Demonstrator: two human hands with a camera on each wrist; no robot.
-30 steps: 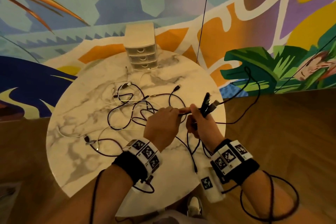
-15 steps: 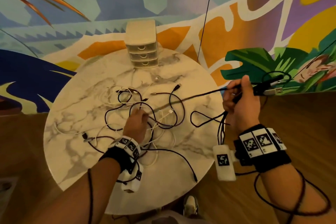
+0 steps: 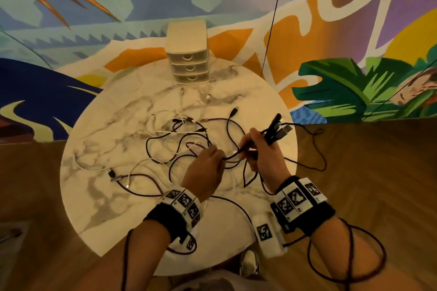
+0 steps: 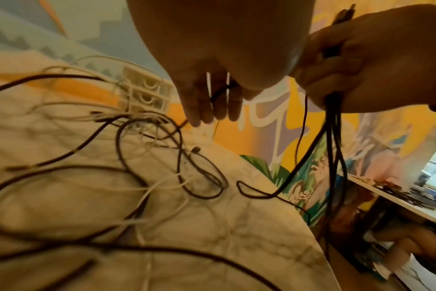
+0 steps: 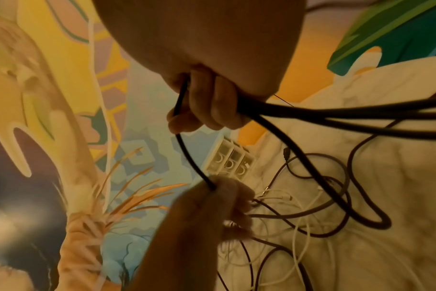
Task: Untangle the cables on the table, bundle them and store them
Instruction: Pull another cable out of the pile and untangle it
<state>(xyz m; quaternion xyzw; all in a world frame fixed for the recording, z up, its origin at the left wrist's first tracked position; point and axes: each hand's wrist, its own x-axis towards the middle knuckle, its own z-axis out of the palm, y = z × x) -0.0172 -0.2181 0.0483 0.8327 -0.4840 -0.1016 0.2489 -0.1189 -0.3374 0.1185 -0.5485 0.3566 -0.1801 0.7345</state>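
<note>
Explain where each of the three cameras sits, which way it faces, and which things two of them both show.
Head: above, facing down at the table; shows both forearms, left hand, right hand.
Left wrist: under the left hand, facing along its fingers to the cables.
Right wrist: under the right hand, facing the black cable between both hands.
Shared: all show the drawer box.

Mural-walled lounge (image 3: 331, 19), marble table (image 3: 99, 172)

Right hand (image 3: 264, 153) swung back beside left hand (image 3: 204, 170)
</note>
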